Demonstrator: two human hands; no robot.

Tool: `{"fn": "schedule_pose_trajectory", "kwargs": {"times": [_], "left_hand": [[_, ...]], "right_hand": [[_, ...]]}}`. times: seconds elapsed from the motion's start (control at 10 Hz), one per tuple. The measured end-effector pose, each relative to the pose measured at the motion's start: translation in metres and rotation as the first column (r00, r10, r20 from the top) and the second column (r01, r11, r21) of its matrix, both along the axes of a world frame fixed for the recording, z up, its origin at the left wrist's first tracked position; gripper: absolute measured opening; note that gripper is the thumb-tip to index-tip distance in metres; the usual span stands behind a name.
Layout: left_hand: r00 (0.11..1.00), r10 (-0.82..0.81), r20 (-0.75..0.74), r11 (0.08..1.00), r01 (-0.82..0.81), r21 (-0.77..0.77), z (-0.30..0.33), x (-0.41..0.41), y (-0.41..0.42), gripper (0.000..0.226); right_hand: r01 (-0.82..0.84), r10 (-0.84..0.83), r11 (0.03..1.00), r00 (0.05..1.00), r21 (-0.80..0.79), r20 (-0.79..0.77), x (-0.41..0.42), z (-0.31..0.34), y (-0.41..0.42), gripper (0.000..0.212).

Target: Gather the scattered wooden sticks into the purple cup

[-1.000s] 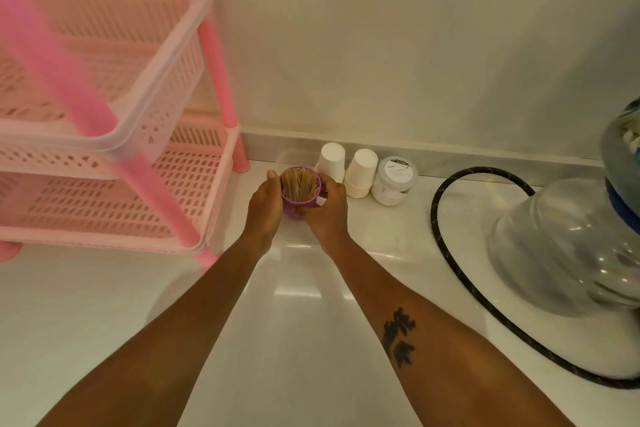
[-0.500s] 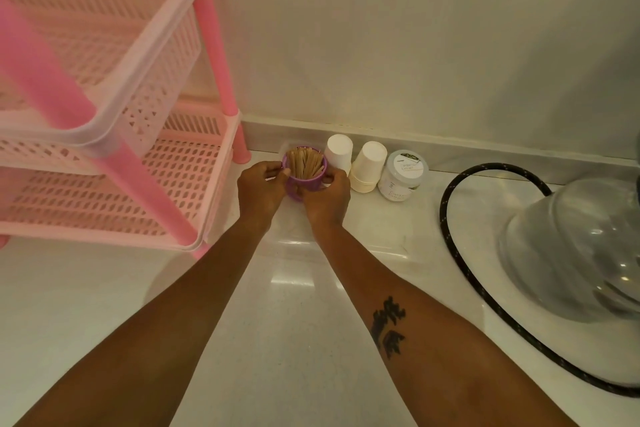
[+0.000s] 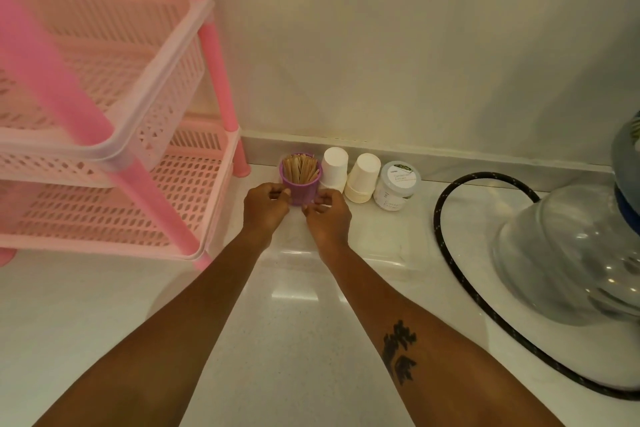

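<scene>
The small purple plastic cup [image 3: 300, 184] stands upright on the glossy white floor [image 3: 294, 340] near the grey baseboard, packed with flat wooden sticks [image 3: 300, 168] standing on end. The left hand [image 3: 265, 206] holds the cup's left side with curled fingers, and the right hand [image 3: 327, 217] pinches its lower right side. Just right of the cup sit 2 upturned white paper cups [image 3: 348, 175], then a white round tub [image 3: 396, 185]. A pink plastic tiered rack [image 3: 114, 149] stands to the left. A black hose [image 3: 453, 253] loops around a clear water jug [image 3: 568, 253] on the right.
</scene>
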State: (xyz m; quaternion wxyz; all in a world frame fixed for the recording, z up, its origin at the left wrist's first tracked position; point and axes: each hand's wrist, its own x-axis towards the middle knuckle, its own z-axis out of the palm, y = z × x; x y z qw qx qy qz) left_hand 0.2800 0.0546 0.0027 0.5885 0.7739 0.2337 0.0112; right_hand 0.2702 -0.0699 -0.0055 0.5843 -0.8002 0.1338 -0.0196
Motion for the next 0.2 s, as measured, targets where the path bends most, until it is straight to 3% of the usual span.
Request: {"fn": "schedule_pose_trajectory", "kwargs": {"times": [0.2], "left_hand": [[1.000, 0.021, 0.005, 1.000, -0.021, -0.001, 0.021, -0.020, 0.000, 0.027]], "right_hand": [[-0.043, 0.044, 0.999, 0.999, 0.015, -0.009, -0.016, 0.013, -0.035, 0.021]]}}
